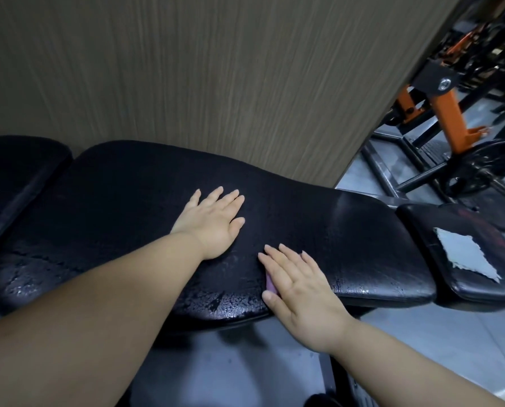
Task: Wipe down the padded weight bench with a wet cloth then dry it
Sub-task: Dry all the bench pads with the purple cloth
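Head view: my left hand (213, 223) lies flat and open on the wet bench (127, 195); my right hand (296, 284), fingers straight, presses the pink cloth (270, 284) at its near edge. I should wipe in even, overlapping strokes.

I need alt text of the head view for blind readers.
A left hand rests flat on a wet black padded weight bench while the right hand presses a pink cloth onto it. A grey cloth lies on the smaller pad.

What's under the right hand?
A pinkish-purple cloth, pressed flat on the bench pad by the right hand. Only a sliver shows beside the thumb; the palm hides the rest.
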`<state>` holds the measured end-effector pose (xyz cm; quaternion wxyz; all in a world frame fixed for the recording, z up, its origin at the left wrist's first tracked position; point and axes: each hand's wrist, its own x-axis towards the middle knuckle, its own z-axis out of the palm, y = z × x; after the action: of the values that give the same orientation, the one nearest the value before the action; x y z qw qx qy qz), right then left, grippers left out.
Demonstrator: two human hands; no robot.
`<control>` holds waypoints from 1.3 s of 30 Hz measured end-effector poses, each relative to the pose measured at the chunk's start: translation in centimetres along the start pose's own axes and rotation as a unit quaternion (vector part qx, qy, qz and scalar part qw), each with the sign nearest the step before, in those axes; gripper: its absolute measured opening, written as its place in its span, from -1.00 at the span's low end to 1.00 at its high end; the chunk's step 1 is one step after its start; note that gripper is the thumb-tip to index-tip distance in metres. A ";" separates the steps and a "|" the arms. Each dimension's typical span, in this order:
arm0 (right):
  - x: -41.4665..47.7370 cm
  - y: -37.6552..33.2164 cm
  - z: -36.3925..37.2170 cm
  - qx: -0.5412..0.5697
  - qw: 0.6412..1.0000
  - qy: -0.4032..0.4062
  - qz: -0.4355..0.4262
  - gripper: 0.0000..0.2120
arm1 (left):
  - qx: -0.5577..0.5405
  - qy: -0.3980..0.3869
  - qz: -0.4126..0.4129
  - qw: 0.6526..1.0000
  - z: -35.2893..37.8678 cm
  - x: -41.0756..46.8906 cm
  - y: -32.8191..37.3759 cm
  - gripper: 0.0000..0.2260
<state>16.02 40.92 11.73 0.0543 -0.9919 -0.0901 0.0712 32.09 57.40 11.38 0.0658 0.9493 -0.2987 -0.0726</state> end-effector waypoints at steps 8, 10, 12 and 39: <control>4.8 0.5 -1.1 0.009 1.000 0.005 0.016 -0.26 | 0.062 -0.046 0.014 0.997 -2.7 -0.8 -3.3 -0.50; 7.5 1.1 -1.5 0.016 0.999 0.001 0.034 -0.36 | 0.064 -0.047 0.003 0.997 -2.5 -1.1 -4.5 -0.50; 10.3 1.9 -2.0 0.025 0.998 -0.015 0.054 -0.44 | 0.033 -0.040 -0.001 0.999 -1.7 -1.3 -4.9 -0.51; 14.4 2.0 -3.3 0.031 0.996 -0.001 0.086 -0.42 | 0.018 0.002 -0.004 1.000 -0.8 -0.9 -5.1 -0.53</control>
<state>30.92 41.39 12.87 0.0785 -0.9937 -0.0020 0.0797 34.33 62.09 11.42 0.0486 0.9516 -0.2963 -0.0657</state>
